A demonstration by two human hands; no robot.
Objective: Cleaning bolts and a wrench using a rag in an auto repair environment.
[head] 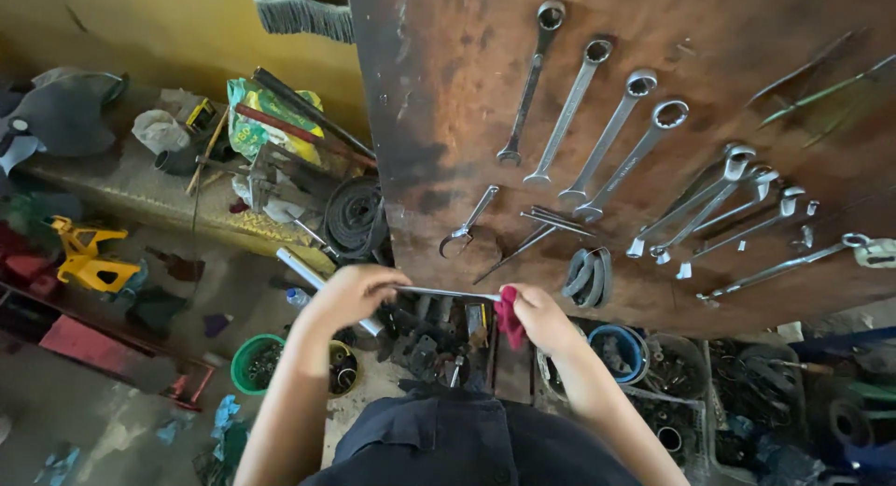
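Hanging before you, the rusty board (448, 94) carries rows of spanners (611, 136), pliers (464, 226) and a coiled strap (588, 276). Below it sit the blue tub (618, 348) and green tub (250, 360) of parts. Your left hand (347, 295) is closed around one end of a thin steel rod (446, 293); your right hand (539, 316) pinches a red rag (509, 316) around its other end. The rod lies level, just under the board's lower edge. If your rag grip slips, I judge the rod could drop into the clutter beneath, or its tip could knock the pliers off their hook.
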